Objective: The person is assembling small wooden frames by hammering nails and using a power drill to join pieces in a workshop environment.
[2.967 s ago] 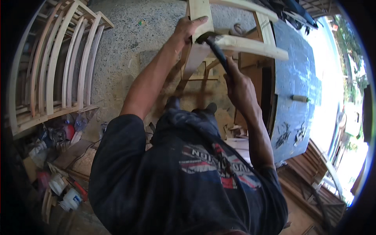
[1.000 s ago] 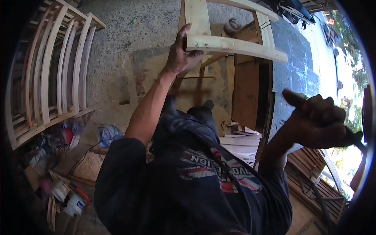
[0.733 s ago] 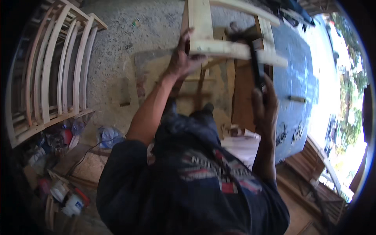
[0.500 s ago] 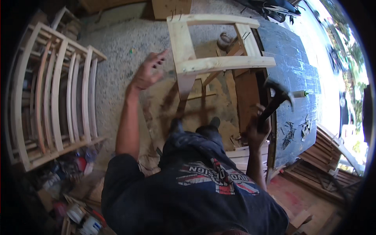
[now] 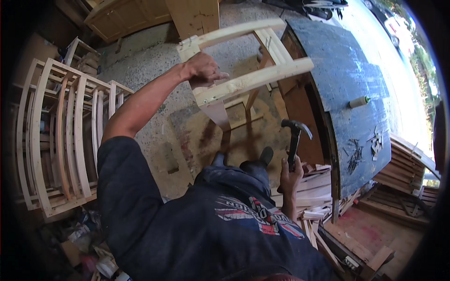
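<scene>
A pale wooden frame (image 5: 260,79) of two long rails and crosspieces stands ahead of me, one side resting by the bench. My left hand (image 5: 205,69) is closed round its left crosspiece, near the front rail, some fingers hidden behind the wood. Nails (image 5: 190,39) stick up from the frame's far left corner. Lower and to the right, my right hand (image 5: 291,175) grips a claw hammer (image 5: 295,140) by its dark handle, head upward. The hammer is apart from the frame.
At right is a blue-topped workbench (image 5: 328,61) with a pile of nails (image 5: 355,154) and a small cylinder (image 5: 359,102). Slatted wooden frames (image 5: 60,136) stand at left. Wood strips (image 5: 311,189) lie beneath the bench. A wooden cabinet (image 5: 129,19) is at the back.
My left hand has gone from hanging open in the air to gripping the frame's left crosspiece. My right hand has lowered the hammer away from the bench edge. The view has shifted.
</scene>
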The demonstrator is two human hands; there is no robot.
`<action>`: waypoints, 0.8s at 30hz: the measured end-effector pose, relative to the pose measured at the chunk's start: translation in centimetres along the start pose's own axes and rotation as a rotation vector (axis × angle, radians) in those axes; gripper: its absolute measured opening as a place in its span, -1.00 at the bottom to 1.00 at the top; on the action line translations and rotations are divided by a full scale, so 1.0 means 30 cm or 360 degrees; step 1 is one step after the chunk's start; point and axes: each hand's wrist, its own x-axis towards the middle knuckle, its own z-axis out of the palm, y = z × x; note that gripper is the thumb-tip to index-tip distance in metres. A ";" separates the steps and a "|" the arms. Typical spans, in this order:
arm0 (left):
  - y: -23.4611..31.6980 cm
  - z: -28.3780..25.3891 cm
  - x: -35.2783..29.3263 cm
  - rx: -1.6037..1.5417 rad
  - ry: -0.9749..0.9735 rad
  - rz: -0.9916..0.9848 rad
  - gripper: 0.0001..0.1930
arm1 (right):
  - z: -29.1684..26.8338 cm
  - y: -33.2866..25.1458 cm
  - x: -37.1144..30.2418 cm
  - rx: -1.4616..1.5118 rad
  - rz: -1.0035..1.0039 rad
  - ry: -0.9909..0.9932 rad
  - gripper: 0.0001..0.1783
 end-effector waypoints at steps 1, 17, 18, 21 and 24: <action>0.023 0.006 -0.024 -0.0019 0.0000 -0.0059 -0.27 | -0.003 0.015 0.002 -0.0011 -0.0017 -0.0011 -0.70; 0.224 -0.106 -0.091 -0.1433 -0.0065 -0.1556 -0.26 | 0.075 0.043 0.284 0.0114 -0.0295 -0.0731 0.14; 0.240 -0.093 -0.093 -0.1648 0.0124 -0.1603 -0.28 | 0.115 0.035 0.296 0.0194 -0.0434 -0.0752 0.13; 0.297 -0.028 -0.064 -0.2073 0.0504 -0.1657 -0.39 | 0.233 0.013 0.316 0.0261 -0.0561 -0.0896 0.10; 0.336 0.044 0.022 -0.2349 0.0885 -0.1472 -0.53 | 0.316 -0.015 0.328 0.0313 -0.0447 -0.1164 0.06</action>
